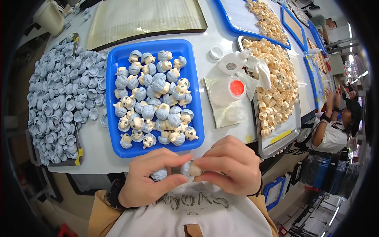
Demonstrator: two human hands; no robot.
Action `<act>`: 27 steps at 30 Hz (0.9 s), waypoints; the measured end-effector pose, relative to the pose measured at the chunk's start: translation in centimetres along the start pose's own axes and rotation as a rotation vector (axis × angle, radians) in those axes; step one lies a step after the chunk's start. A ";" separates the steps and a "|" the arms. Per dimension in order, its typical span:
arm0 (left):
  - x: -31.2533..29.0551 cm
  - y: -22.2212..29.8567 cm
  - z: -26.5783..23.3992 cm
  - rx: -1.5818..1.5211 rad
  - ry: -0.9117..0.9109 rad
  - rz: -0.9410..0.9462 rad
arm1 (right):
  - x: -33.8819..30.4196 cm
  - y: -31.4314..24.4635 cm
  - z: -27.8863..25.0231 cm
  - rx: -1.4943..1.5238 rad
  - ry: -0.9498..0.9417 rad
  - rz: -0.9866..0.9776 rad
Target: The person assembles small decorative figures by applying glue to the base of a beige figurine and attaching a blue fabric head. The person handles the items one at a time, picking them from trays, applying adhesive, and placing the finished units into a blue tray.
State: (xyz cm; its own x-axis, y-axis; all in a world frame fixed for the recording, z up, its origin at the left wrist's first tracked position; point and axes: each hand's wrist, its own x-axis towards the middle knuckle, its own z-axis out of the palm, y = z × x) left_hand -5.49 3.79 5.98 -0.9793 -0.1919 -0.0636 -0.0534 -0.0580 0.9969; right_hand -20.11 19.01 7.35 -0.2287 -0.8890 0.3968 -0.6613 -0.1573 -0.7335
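My right hand (pixel 237 166) pinches a small doll head (pixel 193 169) between thumb and fingertips, just beyond the table's front edge. It has a cream face part and a pale blue hair part on its left side. My left hand (pixel 143 175) curls beside it, thumb and forefinger tips close to the hair part; I cannot tell if they touch it. Tucked in the left hand is a pale blue hair piece (pixel 159 174); whether a face part sits in it is hidden. Directly ahead, a blue tray (pixel 196 118) holds several doll heads with pale blue hair.
At left, loose blue hair pieces (pixel 63 98) lie heaped. At right, a metal tray (pixel 282 146) bears cream face parts (pixel 276 91). Between the trays stand a white squeeze bottle (pixel 229 63) and a clear container with a red opening (pixel 237 87). Another person (pixel 331 130) works at far right.
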 end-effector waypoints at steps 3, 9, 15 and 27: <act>-0.3 -0.1 0.0 0.007 -0.009 -0.025 | 0.0 -0.2 0.2 -0.033 -0.012 0.010; -0.9 0.5 0.2 -0.341 0.110 -0.277 | 0.6 -1.3 2.3 -0.280 0.178 -0.044; -1.6 0.8 -0.6 0.178 0.213 -0.268 | 1.1 0.2 5.1 -0.310 0.138 -0.022; -2.2 1.1 -0.8 -0.592 0.213 -0.078 | 0.9 -1.3 2.1 -0.502 0.256 0.124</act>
State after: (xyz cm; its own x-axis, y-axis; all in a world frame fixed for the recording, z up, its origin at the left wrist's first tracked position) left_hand -3.25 3.35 7.17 -0.9136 -0.3522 -0.2031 0.0539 -0.6000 0.7982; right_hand -17.92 17.54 7.52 -0.4508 -0.7455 0.4910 -0.8620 0.2206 -0.4564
